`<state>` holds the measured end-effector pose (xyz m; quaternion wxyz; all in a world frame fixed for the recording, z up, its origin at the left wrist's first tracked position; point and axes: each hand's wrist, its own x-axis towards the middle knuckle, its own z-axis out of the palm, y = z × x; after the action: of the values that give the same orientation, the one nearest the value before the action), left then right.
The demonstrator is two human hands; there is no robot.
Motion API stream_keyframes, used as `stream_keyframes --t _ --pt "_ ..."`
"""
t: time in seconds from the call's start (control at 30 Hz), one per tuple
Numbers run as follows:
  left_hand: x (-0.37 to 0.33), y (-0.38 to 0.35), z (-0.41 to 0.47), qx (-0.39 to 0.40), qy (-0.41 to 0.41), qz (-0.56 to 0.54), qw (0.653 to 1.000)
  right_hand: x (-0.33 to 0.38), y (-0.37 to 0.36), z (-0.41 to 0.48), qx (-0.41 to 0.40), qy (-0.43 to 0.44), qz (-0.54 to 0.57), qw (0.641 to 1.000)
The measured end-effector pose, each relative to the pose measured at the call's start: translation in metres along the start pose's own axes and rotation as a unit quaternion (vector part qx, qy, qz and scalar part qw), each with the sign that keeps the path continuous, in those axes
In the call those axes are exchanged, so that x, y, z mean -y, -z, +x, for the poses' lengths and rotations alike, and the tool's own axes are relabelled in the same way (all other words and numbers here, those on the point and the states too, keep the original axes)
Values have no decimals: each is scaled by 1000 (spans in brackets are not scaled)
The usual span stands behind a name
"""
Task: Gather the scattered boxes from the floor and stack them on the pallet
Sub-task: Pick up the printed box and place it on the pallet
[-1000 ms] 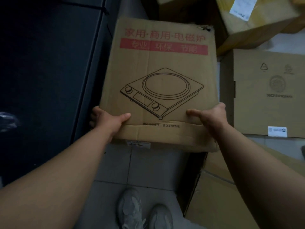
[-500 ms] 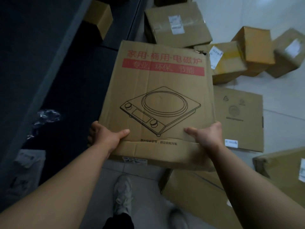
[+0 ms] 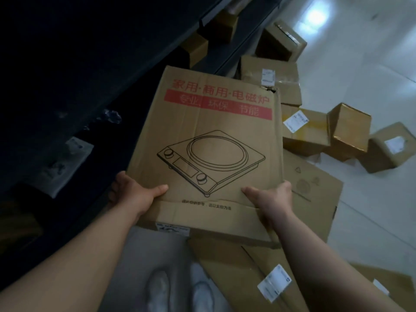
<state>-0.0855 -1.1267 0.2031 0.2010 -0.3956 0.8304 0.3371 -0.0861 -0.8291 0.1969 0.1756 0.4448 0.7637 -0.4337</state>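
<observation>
I carry a flat cardboard box printed with red characters and a line drawing of an induction cooker, held level in front of me above the floor. My left hand grips its near left edge, thumb on top. My right hand grips the near right edge, thumb on top too. Several brown boxes lie scattered on the pale floor: a large flat one under the carried box's right side, smaller cubes further right, and one with a white label beyond. The pallet is not clearly visible.
A dark shelf or rack fills the left side, with small boxes and plastic packets on it. More cardboard lies right by my shoes. Pale tiled floor stretches to the right.
The view has swung up and to the right while I keep the cooker box in both hands; more scattered boxes and open floor came into sight on the right.
</observation>
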Motion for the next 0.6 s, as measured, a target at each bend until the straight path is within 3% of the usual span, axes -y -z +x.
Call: stream_keyframes --t 0.37,0.6 --pt "101 32 -95 -52 55 -25 997 -45 3 -75 34 39 -78 996" --pt "187 28 -168 -69 131 -59 987 -85 3 -117 81 83 -171 978"
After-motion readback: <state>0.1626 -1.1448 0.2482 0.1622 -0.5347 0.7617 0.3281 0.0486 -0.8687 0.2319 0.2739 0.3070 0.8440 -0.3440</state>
